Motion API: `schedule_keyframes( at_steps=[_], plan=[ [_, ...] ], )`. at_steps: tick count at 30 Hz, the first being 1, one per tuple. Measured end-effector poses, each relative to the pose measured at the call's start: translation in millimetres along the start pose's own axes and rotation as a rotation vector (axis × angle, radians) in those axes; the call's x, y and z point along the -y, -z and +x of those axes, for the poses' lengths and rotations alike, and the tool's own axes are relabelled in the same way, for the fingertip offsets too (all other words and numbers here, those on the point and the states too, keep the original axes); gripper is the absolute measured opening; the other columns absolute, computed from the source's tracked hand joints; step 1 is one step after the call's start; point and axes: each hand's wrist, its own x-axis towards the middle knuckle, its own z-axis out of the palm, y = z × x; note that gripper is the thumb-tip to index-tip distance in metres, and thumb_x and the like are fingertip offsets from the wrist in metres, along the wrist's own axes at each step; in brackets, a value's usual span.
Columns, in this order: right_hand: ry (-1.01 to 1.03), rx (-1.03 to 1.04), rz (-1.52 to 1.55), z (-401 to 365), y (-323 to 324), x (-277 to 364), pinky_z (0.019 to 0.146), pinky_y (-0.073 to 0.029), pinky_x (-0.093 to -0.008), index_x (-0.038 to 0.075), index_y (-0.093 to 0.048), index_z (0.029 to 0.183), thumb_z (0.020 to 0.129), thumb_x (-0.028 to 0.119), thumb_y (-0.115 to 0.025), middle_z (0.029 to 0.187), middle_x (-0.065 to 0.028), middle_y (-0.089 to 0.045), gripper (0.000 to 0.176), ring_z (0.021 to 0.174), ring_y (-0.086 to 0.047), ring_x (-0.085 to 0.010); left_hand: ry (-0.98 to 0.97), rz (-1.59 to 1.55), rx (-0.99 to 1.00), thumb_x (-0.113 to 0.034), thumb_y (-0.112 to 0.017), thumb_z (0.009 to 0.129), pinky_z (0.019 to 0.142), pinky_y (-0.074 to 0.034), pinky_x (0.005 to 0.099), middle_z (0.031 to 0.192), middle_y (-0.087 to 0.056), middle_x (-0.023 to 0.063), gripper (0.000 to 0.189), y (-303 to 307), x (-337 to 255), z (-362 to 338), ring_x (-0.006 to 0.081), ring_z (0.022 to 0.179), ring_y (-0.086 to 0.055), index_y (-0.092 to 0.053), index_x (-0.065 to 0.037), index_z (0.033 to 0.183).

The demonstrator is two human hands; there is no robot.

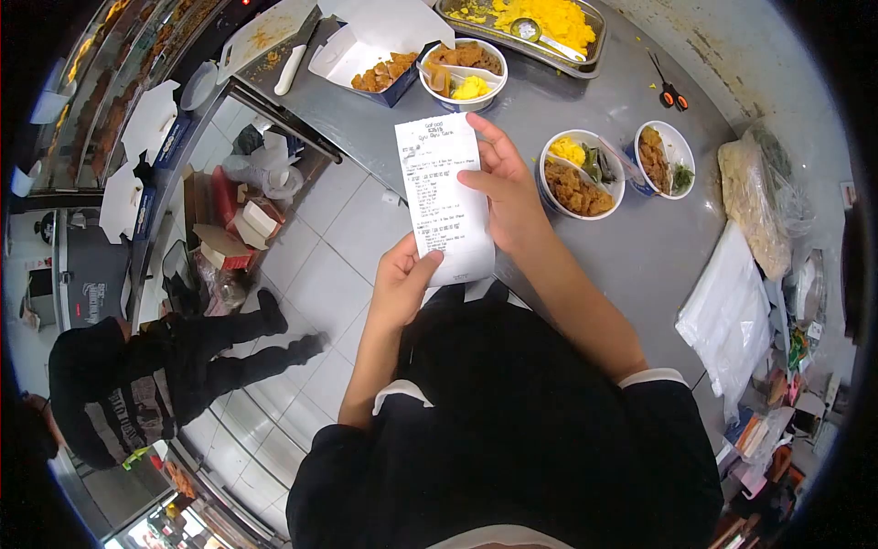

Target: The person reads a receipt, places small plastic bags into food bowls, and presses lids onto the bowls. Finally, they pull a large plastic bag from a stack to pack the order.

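Note:
A long printed paper receipt is held up in front of me by both hands. My left hand pinches its lower left edge, thumb on the printed face. My right hand grips the upper right edge, with the thumb in front and fingers behind. Beyond the receipt, a round paper bowl holds brown food and yellow scrambled egg. To the right of my right hand stands a second bowl with fried pieces, egg and dark greens. Farther right is a third bowl with fried pieces and greens.
On the steel counter are an open box of fried pieces, a tray of yellow egg with a spoon, a knife, scissors and white plastic bags. Another person in black stands at the left.

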Motion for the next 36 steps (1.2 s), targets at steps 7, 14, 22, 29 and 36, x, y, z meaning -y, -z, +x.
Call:
schedule_keyframes(
  at_steps=[7, 14, 22, 29, 36],
  plan=[
    [0.029, 0.004, -0.016, 5, -7, 6, 0.09, -0.041, -0.0307, 0.006, -0.03, 0.131, 0.072, -0.009, -0.051, 0.115, -0.0115, -0.05, 0.064, 0.104, -0.05, -0.017, -0.001, -0.02, -0.002, 0.005, -0.041, 0.085, 0.087, -0.042, 0.0287, 0.111, -0.055, 0.0131, 0.034, -1, -5, 5, 0.0164, 0.099, -0.055, -0.043, 0.008, 0.119],
    [0.043, 0.005, -0.012, 11, -4, 4, 0.09, -0.041, -0.0306, 0.004, -0.03, 0.131, 0.072, -0.008, -0.052, 0.114, -0.0117, -0.051, 0.065, 0.103, -0.05, -0.0172, 0.002, -0.017, 0.009, 0.005, -0.042, 0.085, 0.087, -0.042, 0.0282, 0.111, -0.056, 0.013, 0.034, -1, -8, 9, 0.0159, 0.099, -0.055, -0.044, 0.007, 0.119],
    [-0.012, 0.025, -0.043, 11, -9, 2, 0.09, -0.042, -0.0313, 0.003, -0.029, 0.131, 0.071, -0.008, -0.052, 0.114, -0.0124, -0.05, 0.065, 0.104, -0.05, -0.0182, 0.0, 0.008, -0.021, 0.005, -0.042, 0.084, 0.085, -0.042, 0.0266, 0.109, -0.057, 0.0116, 0.035, -4, -11, -2, 0.0135, 0.096, -0.055, -0.044, 0.006, 0.119],
    [-0.083, 0.109, 0.024, -22, -10, -3, 0.089, -0.043, -0.0311, 0.003, -0.031, 0.129, 0.07, -0.011, -0.05, 0.113, -0.0136, -0.049, 0.064, 0.103, -0.05, -0.0189, -0.058, -0.055, -0.136, 0.006, -0.042, 0.082, 0.08, -0.043, 0.0231, 0.106, -0.058, 0.0102, 0.038, -27, 9, -44, 0.0113, 0.093, -0.056, -0.043, 0.006, 0.12],
    [-0.152, 0.186, -0.005, -60, -9, -3, 0.089, -0.042, -0.031, 0.002, -0.032, 0.128, 0.07, -0.012, -0.048, 0.112, -0.0132, -0.048, 0.062, 0.103, -0.049, -0.0191, -0.098, -0.073, -0.238, 0.002, -0.044, 0.084, 0.079, -0.043, 0.0236, 0.105, -0.059, 0.009, 0.035, -53, 37, -90, 0.0111, 0.092, -0.056, -0.044, 0.005, 0.12]
  ],
)
